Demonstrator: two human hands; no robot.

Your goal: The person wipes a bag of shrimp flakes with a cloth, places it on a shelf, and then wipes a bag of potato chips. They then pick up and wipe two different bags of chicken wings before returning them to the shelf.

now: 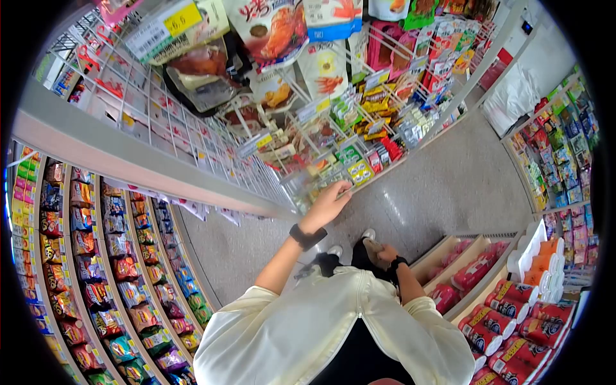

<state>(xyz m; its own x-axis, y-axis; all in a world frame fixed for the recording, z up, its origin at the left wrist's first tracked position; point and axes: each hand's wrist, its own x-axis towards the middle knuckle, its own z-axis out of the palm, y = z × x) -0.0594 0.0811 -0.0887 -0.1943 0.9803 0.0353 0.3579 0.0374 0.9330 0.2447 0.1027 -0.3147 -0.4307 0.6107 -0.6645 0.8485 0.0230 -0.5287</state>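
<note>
My left hand (330, 204), with a dark band at the wrist, reaches to the front edge of the lowest shelf of a snack rack. Its fingers are curled together beside small packets; what they pinch, if anything, is too small to make out. Just past the fingertips stands a yellow-and-white box (360, 171), with a green one (347, 154) behind it. Lower down, near my legs, my right hand (386, 254) is closed against a small tan item (373, 249) whose kind I cannot tell. A dark band circles that wrist too.
Hanging snack bags (273, 32) fill the wire rack (192, 141) above. Chip shelves (96, 276) curve along the left. Red canisters (513, 324) and a wooden bin (443, 256) stand at the right. A white plastic bag (513, 99) lies farther back on the grey floor (449, 179).
</note>
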